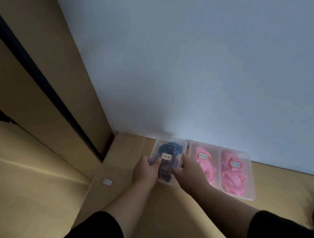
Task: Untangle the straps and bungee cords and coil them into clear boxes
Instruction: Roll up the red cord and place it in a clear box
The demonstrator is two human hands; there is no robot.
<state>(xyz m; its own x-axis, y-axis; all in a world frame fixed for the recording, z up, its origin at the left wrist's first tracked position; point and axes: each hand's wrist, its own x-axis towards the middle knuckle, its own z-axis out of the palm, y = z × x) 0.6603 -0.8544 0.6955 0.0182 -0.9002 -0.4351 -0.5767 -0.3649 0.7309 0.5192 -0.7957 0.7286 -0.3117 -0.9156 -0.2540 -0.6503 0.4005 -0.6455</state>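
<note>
Standing in a row against the wall [204, 56] are three lidded clear boxes, each with a label. Both hands grip the leftmost box [170, 152], left hand [145, 171] and right hand [185, 167] grasping its sides; it holds dark coiled straps [166, 148]. The middle box [204, 162] and right box [236, 172] hold pink cords.

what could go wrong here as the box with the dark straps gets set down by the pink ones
The left hand and right hand hold the dark-strap box only by its sides, so it might slip or tilt. It sits very near the first pink box, so it could knock that one into the second pink box. If the lid is not snapped fully shut, which the dim view does not show, the coils may spring out.
</note>
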